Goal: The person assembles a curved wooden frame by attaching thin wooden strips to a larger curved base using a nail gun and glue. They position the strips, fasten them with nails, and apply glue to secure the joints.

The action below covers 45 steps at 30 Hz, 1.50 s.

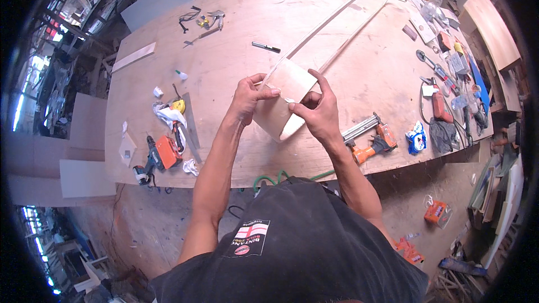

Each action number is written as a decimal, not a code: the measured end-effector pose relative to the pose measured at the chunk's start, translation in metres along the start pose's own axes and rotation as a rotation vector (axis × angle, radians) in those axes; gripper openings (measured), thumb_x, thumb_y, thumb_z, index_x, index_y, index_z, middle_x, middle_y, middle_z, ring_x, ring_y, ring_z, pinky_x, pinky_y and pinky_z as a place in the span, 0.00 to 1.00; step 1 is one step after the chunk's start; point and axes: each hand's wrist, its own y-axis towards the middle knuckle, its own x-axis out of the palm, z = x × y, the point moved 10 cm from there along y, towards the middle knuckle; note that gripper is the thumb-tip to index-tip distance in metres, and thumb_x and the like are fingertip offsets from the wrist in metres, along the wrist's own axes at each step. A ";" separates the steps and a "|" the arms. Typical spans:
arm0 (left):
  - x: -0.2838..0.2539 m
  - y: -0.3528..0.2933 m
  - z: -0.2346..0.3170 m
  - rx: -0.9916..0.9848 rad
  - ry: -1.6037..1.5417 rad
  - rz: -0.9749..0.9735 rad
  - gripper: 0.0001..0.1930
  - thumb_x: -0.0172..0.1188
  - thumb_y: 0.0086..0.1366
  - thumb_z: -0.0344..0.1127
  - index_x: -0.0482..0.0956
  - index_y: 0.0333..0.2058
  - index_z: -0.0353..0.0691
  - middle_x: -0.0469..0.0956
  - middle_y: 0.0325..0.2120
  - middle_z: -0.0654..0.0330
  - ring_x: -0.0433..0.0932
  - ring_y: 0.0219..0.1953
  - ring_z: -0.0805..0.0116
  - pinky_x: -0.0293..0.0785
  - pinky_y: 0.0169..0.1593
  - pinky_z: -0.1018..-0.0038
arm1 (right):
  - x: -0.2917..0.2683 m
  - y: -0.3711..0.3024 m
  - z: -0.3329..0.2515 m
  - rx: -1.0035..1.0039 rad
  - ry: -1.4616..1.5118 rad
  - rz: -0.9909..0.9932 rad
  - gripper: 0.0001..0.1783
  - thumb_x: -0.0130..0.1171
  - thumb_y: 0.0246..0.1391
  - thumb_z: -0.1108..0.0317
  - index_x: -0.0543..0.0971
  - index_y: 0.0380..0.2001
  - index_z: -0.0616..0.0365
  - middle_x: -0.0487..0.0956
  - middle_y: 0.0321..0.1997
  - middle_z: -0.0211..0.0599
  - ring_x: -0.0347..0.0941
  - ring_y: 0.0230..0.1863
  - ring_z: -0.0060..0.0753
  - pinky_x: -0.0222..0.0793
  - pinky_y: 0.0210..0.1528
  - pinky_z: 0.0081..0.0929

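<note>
A pale, block-like wooden piece [279, 113] with a rounded near end lies tilted on the worktable [224, 39], between my hands. My left hand [249, 100] is at its left side, thumb and fingers pinched together. My right hand [318, 106] is over its right side, thumb bent inward and index finger reaching to the far right corner. A small white scrap [287, 100] shows between the fingertips of both hands; what it is made of I cannot tell. One long thin wooden strip [337, 14] runs from beside my left hand to the far right.
Another thin strip [359, 31] lies alongside. A black marker [265, 47] rests beyond the wooden piece. On the left sit a cordless drill [160, 154] and a metal ruler [191, 120]. An orange nail gun [373, 143] lies right; several tools and bottles crowd the right edge.
</note>
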 end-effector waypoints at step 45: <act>-0.078 -0.032 -0.277 -0.375 -0.665 -0.005 0.24 0.57 0.73 0.39 0.72 0.64 0.40 0.76 0.59 0.52 0.79 0.56 0.63 0.71 0.62 0.64 | 0.138 0.034 0.125 0.386 -1.033 -0.372 0.48 0.68 0.39 0.66 0.65 0.67 0.70 0.83 0.37 0.66 0.83 0.40 0.67 0.78 0.45 0.53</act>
